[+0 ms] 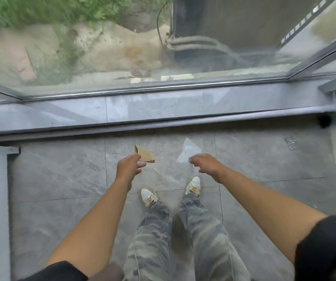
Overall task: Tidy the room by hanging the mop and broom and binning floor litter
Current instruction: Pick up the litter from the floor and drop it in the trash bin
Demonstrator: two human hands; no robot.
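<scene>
A brown scrap of paper (145, 155) lies on the grey tiled floor just below the window sill. My left hand (129, 166) reaches down to it, fingers apart, with the fingertips overlapping the scrap's left edge; no grip on it shows. A clear, whitish piece of plastic litter (188, 150) lies to the right of the scrap. My right hand (204, 164) hovers just below and right of it, fingers loosely curled downward and holding nothing. No mop, broom or bin is in view.
A long grey stone sill (155, 107) and a large window run across ahead, with soil and grass outside. A grey metal frame (0, 189) stands at the left. My feet in white shoes (193, 185) stand just behind the litter.
</scene>
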